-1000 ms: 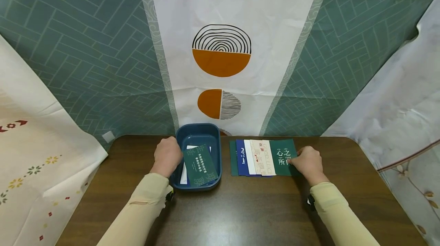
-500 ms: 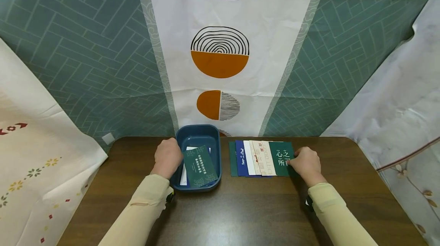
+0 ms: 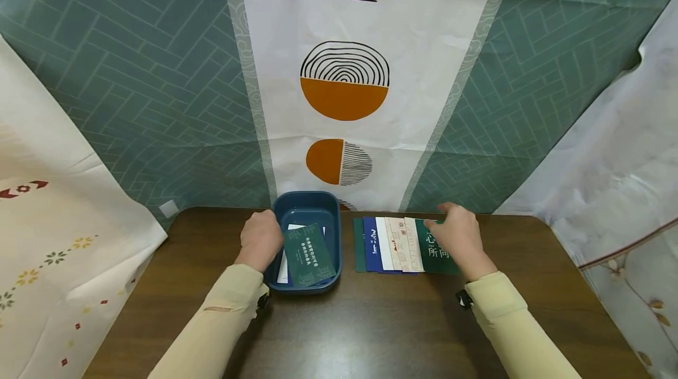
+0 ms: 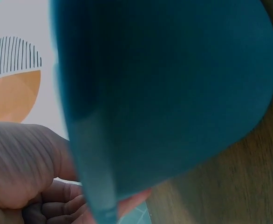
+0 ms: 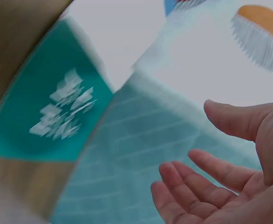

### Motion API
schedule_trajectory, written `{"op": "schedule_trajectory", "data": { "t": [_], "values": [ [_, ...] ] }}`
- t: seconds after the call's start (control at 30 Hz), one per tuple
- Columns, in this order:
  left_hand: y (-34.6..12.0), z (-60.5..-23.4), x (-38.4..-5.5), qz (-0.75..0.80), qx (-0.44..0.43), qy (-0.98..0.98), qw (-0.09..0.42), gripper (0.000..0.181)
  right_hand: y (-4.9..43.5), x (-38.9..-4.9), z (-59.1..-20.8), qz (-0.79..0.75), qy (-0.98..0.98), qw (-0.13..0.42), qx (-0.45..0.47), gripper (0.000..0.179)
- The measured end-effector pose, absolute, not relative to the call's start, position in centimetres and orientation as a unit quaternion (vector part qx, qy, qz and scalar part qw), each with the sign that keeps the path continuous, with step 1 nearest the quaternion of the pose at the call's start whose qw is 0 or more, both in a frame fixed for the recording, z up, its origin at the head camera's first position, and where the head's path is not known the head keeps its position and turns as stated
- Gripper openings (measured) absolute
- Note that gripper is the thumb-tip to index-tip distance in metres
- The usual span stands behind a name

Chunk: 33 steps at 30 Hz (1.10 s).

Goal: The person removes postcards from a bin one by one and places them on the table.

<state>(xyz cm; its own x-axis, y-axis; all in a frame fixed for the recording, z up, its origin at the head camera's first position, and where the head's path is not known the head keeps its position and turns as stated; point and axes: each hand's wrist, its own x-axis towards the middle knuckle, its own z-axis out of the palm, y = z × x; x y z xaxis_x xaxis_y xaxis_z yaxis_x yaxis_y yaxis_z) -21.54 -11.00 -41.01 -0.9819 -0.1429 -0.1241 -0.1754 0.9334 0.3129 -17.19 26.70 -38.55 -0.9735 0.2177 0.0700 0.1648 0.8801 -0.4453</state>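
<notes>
My left hand (image 3: 262,239) grips the left rim of a dark blue plastic bin (image 3: 306,209); in the left wrist view, thumb and fingers lie on either side of its wall (image 4: 174,102). Inside the bin, a green card with white lettering (image 3: 308,256) lies tilted over a white card (image 3: 283,270). To the right is an overlapping row of cards: dark green (image 3: 359,249), blue (image 3: 372,246), cream with red print (image 3: 404,243) and green with white characters (image 3: 438,256). Over that last card is my right hand (image 3: 459,238), thumb and fingers spread, nothing between them.
Bin and cards are on a brown wooden table (image 3: 360,332), close to its back edge. Behind it hangs a green and white patterned cloth (image 3: 344,20). Light fabric drapes down at the left (image 3: 58,238) and right (image 3: 609,190).
My right hand has come off the right end of the card row, moving up and slightly left, and its fingers have spread. My left hand stays at the bin.
</notes>
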Motion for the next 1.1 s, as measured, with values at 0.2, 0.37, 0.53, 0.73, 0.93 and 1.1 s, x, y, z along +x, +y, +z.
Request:
{"op": "schedule_trajectory", "data": {
  "t": [0.2,0.37,0.53,0.73,0.93,1.1],
  "values": [
    [-10.9,-40.9,-21.6,0.161,-0.080,0.983,0.049,0.021,22.4,-17.9,-37.2,0.234,-0.967,0.086,-0.047,0.054],
    [-10.8,-40.9,-21.5,0.160,-0.081,0.983,0.048,0.020,18.7,-18.3,-36.7,0.254,-0.963,0.091,-0.016,0.054],
    [-10.8,-40.9,-21.5,0.160,-0.084,0.982,0.050,0.021,15.0,-18.4,-36.8,0.264,-0.962,0.070,-0.002,0.056],
    [-10.8,-40.8,-21.5,0.154,-0.085,0.983,0.051,0.021,10.9,-18.4,-37.2,0.252,-0.965,0.055,0.038,0.058],
    [-10.9,-40.9,-21.5,0.152,-0.084,0.983,0.052,0.021,7.9,-18.4,-38.1,0.229,-0.970,0.031,0.078,0.061],
    [-10.9,-41.0,-21.5,0.150,-0.079,0.985,0.044,0.020,5.8,-18.2,-39.2,0.221,-0.970,-0.008,0.101,0.063]
  ]
}}
